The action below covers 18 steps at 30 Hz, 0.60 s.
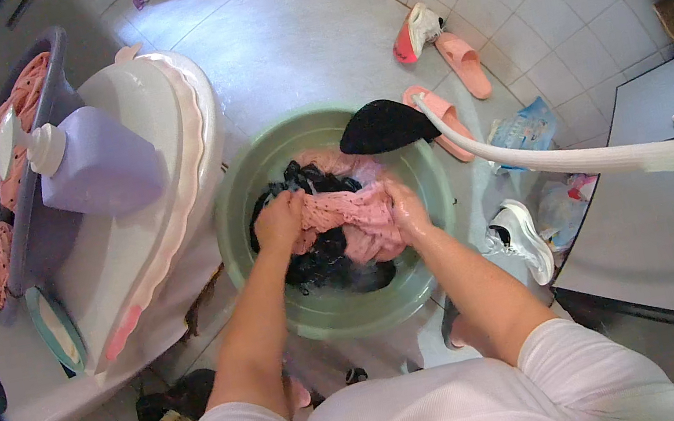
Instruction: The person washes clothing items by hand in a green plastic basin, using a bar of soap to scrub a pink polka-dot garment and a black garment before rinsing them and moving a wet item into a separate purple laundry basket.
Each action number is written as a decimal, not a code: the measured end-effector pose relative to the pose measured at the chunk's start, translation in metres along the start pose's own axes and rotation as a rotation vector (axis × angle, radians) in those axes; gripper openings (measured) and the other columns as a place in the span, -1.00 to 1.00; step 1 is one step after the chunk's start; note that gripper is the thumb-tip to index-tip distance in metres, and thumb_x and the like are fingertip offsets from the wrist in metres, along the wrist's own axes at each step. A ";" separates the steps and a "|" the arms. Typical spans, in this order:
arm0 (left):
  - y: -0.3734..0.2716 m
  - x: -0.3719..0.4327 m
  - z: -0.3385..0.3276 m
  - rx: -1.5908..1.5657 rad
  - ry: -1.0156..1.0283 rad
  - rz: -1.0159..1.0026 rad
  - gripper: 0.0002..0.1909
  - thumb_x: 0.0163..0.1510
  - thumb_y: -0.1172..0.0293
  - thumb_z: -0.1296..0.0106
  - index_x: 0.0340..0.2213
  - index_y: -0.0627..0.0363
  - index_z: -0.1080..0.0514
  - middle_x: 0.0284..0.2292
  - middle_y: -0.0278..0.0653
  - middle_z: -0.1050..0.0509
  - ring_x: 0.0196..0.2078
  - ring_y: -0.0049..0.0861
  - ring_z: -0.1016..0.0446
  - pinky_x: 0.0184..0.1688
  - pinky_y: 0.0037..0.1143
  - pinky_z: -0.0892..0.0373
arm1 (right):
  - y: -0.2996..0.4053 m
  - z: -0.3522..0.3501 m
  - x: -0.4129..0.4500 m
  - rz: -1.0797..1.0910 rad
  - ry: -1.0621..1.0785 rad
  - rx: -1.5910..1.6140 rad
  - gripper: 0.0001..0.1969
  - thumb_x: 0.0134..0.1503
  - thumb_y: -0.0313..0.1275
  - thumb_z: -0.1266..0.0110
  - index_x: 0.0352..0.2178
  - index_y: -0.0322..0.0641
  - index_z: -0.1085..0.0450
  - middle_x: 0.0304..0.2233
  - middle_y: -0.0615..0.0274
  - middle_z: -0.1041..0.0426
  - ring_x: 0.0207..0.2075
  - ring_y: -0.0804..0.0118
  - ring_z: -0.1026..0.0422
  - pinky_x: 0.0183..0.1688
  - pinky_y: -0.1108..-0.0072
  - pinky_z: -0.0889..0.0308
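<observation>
A green plastic basin [355,321] stands on the floor before me, with water, a pink dotted garment [347,209] and dark wet cloth [322,263] in it. My left hand [278,220] grips the pink garment at its left end, and my right hand [403,207] holds it at the right, a stretch of fabric spanning between them. More pink cloth lies behind it in the basin. A black padded cup-shaped piece [386,126] rests over the basin's far right rim. The fingertips of both hands are partly hidden by the cloth.
At left, a lilac pump bottle [98,162] lies on a white tub lid [149,108], beside a grey basin [39,227] holding pink cloth. A white hose [542,156] crosses from the right. Pink slippers [463,65], a white sneaker [524,239] and a grey cabinet [647,225] are at right.
</observation>
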<state>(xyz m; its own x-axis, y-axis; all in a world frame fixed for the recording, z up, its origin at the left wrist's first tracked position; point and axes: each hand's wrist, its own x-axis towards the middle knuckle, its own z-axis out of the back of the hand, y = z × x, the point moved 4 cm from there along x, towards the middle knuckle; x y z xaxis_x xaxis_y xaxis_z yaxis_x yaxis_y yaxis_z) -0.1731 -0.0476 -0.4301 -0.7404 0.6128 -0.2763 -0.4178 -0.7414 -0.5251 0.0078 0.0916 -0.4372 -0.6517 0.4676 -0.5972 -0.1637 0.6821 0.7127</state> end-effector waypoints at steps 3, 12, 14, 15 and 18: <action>-0.013 -0.023 -0.056 0.325 -0.239 -0.421 -0.66 -0.03 0.25 0.12 -0.16 -0.09 -0.32 -0.39 -0.14 -0.40 -0.33 -0.13 -0.35 -0.43 -0.21 -0.26 | -0.022 0.062 0.034 0.215 -0.303 -0.492 -0.47 -0.03 -0.24 -0.01 -0.06 -0.34 -0.18 -0.19 0.01 -0.35 -0.18 0.16 -0.33 -0.12 0.47 -0.23; 0.018 -0.041 -0.140 0.571 0.201 -0.449 -0.55 -0.06 0.38 0.10 -0.06 -0.14 -0.25 -0.11 0.03 -0.25 0.00 -0.15 -0.18 -0.10 -0.20 -0.24 | -0.050 0.023 0.007 -0.220 0.437 -1.902 -0.47 -0.05 -0.31 0.07 0.02 0.07 -0.13 -0.05 0.04 -0.28 -0.03 0.11 -0.28 0.02 0.45 -0.16; 0.046 -0.017 -0.145 0.269 0.295 -0.416 -0.54 -0.09 0.46 0.09 -0.08 -0.16 -0.27 -0.10 -0.04 -0.28 0.01 -0.20 -0.20 -0.11 -0.23 -0.26 | -0.044 0.014 0.025 -0.151 0.475 -1.856 -0.51 -0.05 -0.29 0.06 0.00 0.08 -0.17 -0.09 0.04 -0.31 -0.08 0.10 -0.31 -0.03 0.44 -0.20; 0.045 -0.013 -0.133 0.171 0.329 -0.404 -0.54 -0.10 0.48 0.09 -0.09 -0.17 -0.28 -0.10 -0.07 -0.29 0.01 -0.22 -0.20 -0.11 -0.24 -0.27 | -0.046 0.012 0.026 -0.116 0.497 -1.795 -0.53 -0.05 -0.28 0.06 -0.03 0.09 -0.21 -0.14 0.03 -0.35 -0.12 0.09 -0.35 -0.08 0.43 -0.23; -0.029 -0.032 -0.064 0.084 0.527 -0.153 -0.53 -0.14 0.55 0.08 -0.13 -0.18 -0.33 -0.12 -0.15 -0.34 0.00 -0.27 -0.24 -0.08 -0.30 -0.26 | -0.022 0.026 0.002 0.028 0.222 -1.406 -0.50 -0.04 -0.07 0.05 -0.07 -0.03 -0.24 -0.22 0.03 -0.40 -0.19 0.12 -0.39 -0.14 0.41 -0.25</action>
<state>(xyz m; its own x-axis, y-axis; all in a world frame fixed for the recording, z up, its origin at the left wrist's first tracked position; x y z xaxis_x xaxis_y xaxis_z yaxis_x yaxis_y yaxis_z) -0.1039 -0.0283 -0.4572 -0.3129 0.7531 -0.5787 -0.5567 -0.6391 -0.5307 0.0292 0.0919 -0.4632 -0.7458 0.2856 -0.6019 -0.6510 -0.5043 0.5673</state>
